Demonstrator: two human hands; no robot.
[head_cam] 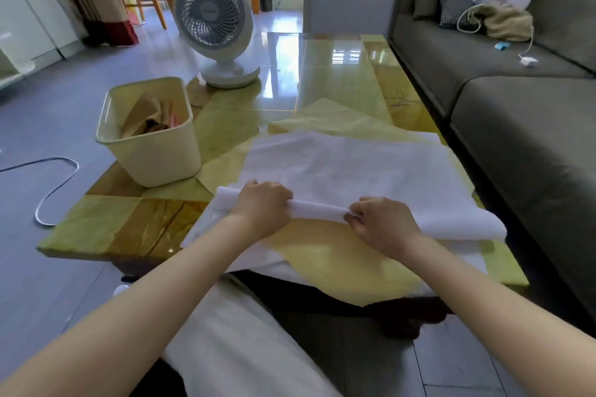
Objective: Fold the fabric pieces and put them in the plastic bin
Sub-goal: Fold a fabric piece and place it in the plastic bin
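Grips the rolled near edge of the white fabric (348, 167) with the left hand (263, 206), palm down, fingers curled over the roll. Pinches the same roll with the right hand (383, 226), thumb and fingertips closed on it, near the left. Reaches with both forearms extended forward over the table (129, 222). Has the cloth spread over a yellow sheet (322, 251), right of the plastic bin (151, 155) holding brown fabric (145, 119).

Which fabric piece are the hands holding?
The white fabric: left hand and right hand grip its folded near edge. The yellow fabric lies flat beneath it, and the brown fabric is in the bin.
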